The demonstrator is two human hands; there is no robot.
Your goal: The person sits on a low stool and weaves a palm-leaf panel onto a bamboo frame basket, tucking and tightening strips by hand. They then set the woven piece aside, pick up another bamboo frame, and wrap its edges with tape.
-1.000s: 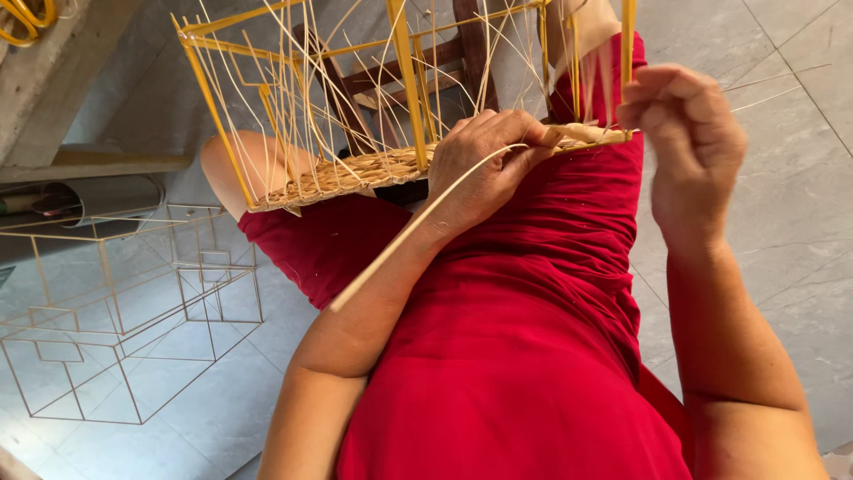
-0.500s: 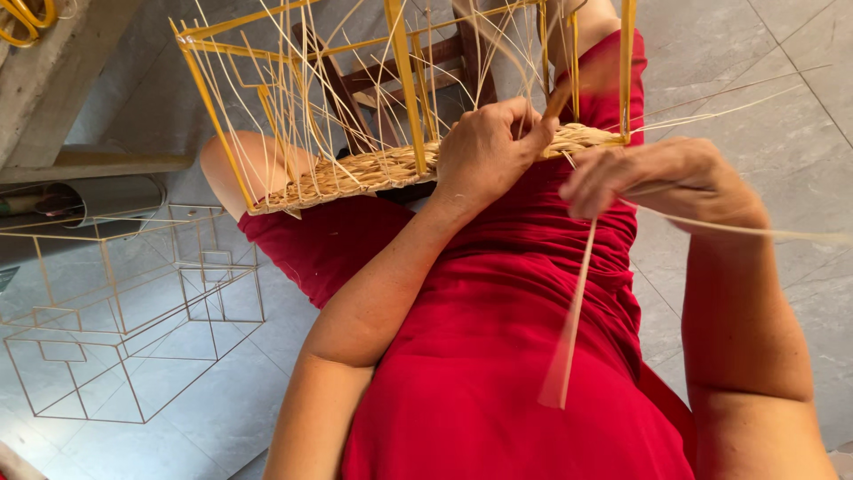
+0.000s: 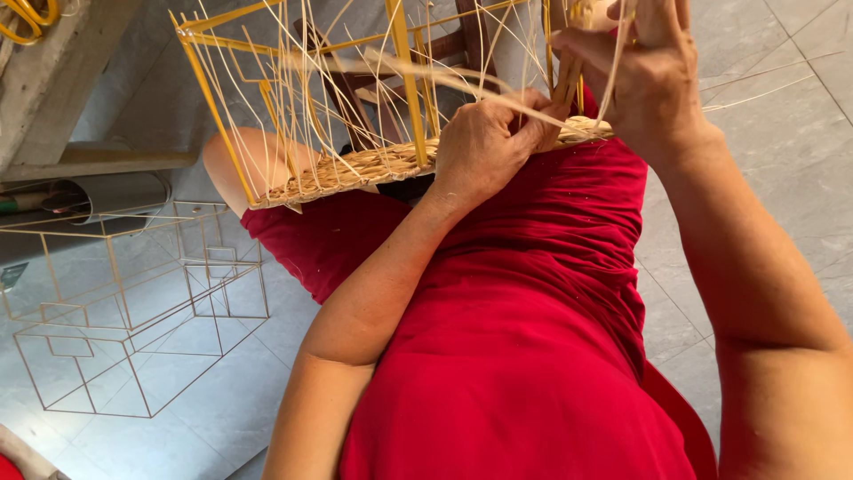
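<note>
Left hand (image 3: 484, 147) grip pinching a cane strand (image 3: 426, 76) at the yellow basket frame (image 3: 355, 107); right hand (image 3: 649, 76) pinching strands.

Two hands (image 3: 484, 147), two wire frames (image 3: 133, 311) (one woven)

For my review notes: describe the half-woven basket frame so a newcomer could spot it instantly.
Start at the red-clothed lap. The yellow wire frame rests on it, held by both hands. Unlike the bare wire frames on the floor, it has a woven straw base and loose strands.

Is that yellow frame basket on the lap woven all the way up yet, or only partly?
Only partly. The basket frame has a woven band along its bottom edge; above it, bare loose strands.
</note>
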